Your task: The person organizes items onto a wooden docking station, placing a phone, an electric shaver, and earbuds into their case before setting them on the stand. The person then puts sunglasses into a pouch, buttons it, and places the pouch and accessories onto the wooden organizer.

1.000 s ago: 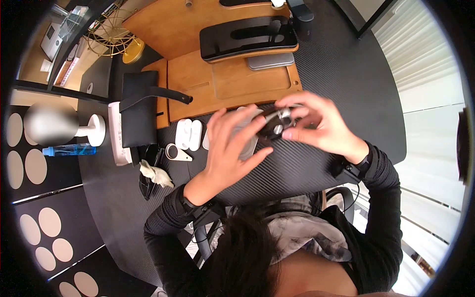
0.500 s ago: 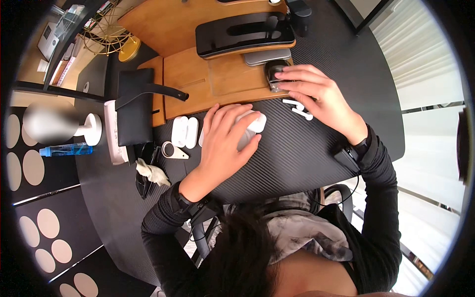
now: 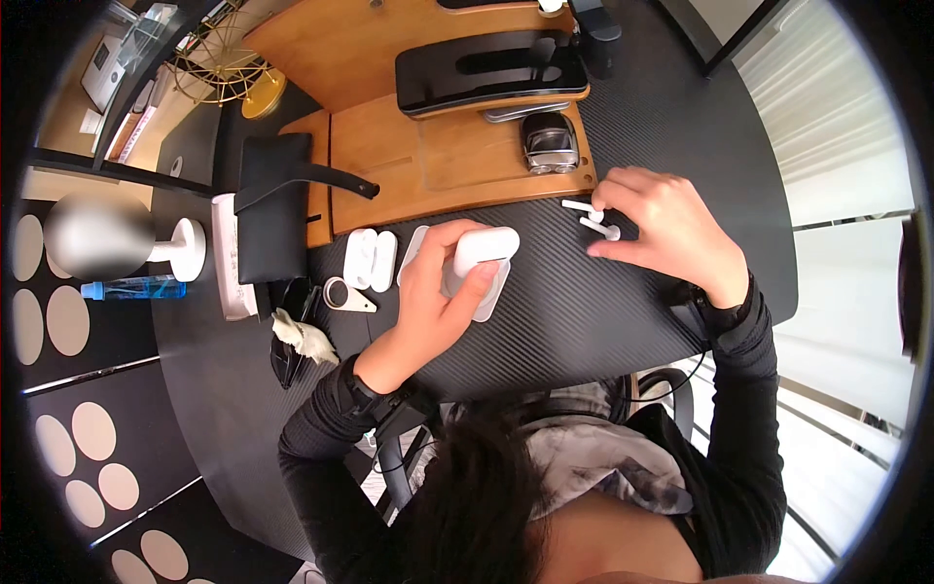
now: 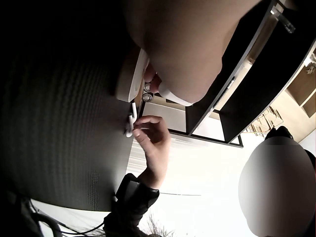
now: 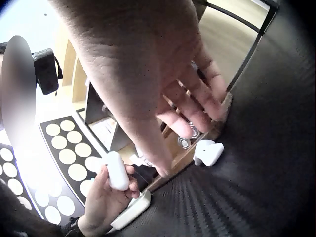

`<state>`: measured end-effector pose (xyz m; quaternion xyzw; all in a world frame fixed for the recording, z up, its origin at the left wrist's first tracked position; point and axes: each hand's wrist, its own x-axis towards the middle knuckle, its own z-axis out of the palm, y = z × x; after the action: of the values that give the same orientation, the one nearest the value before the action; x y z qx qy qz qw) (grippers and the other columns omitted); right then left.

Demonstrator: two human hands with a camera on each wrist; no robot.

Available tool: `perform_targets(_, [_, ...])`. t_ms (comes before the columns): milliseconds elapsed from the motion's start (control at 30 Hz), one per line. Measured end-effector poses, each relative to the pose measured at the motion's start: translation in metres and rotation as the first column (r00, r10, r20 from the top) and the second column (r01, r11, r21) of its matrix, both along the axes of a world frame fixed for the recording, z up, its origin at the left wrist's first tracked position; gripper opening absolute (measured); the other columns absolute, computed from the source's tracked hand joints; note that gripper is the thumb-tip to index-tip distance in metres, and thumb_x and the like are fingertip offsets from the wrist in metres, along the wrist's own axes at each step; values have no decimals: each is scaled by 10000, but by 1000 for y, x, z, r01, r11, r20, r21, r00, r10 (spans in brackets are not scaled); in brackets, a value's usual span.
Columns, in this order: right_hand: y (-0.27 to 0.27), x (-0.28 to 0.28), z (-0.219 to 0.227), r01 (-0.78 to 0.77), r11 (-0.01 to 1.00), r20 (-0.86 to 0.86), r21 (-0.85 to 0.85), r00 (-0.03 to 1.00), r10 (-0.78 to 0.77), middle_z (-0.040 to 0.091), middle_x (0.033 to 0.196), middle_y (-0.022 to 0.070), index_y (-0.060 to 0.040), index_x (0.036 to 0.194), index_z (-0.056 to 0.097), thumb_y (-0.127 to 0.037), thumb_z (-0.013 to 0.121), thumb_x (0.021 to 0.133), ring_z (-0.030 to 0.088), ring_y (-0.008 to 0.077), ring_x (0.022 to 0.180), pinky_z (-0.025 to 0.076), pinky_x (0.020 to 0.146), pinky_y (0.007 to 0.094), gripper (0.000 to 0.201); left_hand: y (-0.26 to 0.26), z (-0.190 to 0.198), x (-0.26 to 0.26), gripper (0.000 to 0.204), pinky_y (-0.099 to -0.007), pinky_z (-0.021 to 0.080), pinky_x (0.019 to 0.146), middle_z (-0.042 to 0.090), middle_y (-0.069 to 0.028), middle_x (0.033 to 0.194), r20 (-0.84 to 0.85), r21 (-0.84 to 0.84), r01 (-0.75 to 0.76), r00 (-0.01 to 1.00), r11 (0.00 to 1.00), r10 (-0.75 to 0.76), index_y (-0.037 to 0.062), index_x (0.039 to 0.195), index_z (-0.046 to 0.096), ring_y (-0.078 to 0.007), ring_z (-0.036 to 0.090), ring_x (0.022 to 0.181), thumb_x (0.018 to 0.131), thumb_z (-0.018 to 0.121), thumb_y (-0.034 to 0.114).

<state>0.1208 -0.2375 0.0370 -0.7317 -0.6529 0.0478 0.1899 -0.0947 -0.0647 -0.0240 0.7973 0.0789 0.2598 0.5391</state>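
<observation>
My left hand [image 3: 435,282] holds a closed white earbud case [image 3: 485,249] between thumb and fingers, above a flat pale box [image 3: 494,297] on the desk. In the right wrist view the same case [image 5: 117,170] stands out from the left hand's fingers. Two white earbuds [image 3: 605,231] lie on the black desk, stems pointing left. My right hand [image 3: 662,226] is right at them, fingers and thumb apart around them. On the wooden organizer rests a glossy black thing with silver round parts [image 3: 550,143].
A black phone-like slab [image 3: 491,73] sits on the wooden organizer [image 3: 375,156]. Left of my left hand lie an open white case [image 3: 360,260], a white ring-ended piece [image 3: 347,295] and a black pouch [image 3: 274,209]. Farther left are a blue bottle [image 3: 136,290] and a white stand [image 3: 190,251].
My right hand put the black thing with silver parts on the organizer, let go, and came down to the earbuds. My left hand now grips the earbud case it was reaching over.
</observation>
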Motion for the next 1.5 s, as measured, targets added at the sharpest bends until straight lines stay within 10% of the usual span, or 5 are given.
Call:
perform_targets(300, [1,7,-21,-10,998,-146,-60,989,2,630,845,96,-33,896,620,-91,689,769,643,284,707,515,619,377,156,5,3,5,267,-353,467,911,566,-200,1225,63,92,218,972,972,-225,55,1214,464,-243,602,1038,956,529,42])
perform_targets(500, [8,-3,-22,-29,997,-241,75,969,47,592,869,86,-30,905,615,-72,660,788,637,283,701,526,626,374,132,7,11,8,315,-364,510,817,531,-182,1271,125,317,91,983,944,-137,77,1150,574,-296,632,952,853,585,-28])
perform_targets(1133, [12,-14,-36,-87,986,-184,142,976,113,579,893,125,14,967,630,-80,638,851,619,311,796,522,688,398,149,0,9,7,412,-380,477,957,483,-137,1250,69,226,234,965,946,-255,128,1034,711,-282,548,1131,762,562,-143])
perform_targets(1300, [10,-14,-22,-126,944,-590,303,753,290,623,909,95,1,1002,640,-158,635,902,628,234,781,508,664,341,188,1,10,7,370,-415,504,947,486,-163,1238,48,352,218,967,910,-250,107,1006,720,-327,549,1153,766,558,-124])
perform_targets(1500, [9,-18,-28,-190,956,-664,225,687,293,634,903,71,-3,1021,653,-197,658,900,621,183,760,476,628,300,229,0,12,7,386,-365,467,961,525,-134,1223,63,387,159,978,908,-198,150,1057,732,-286,551,1126,757,641,-75])
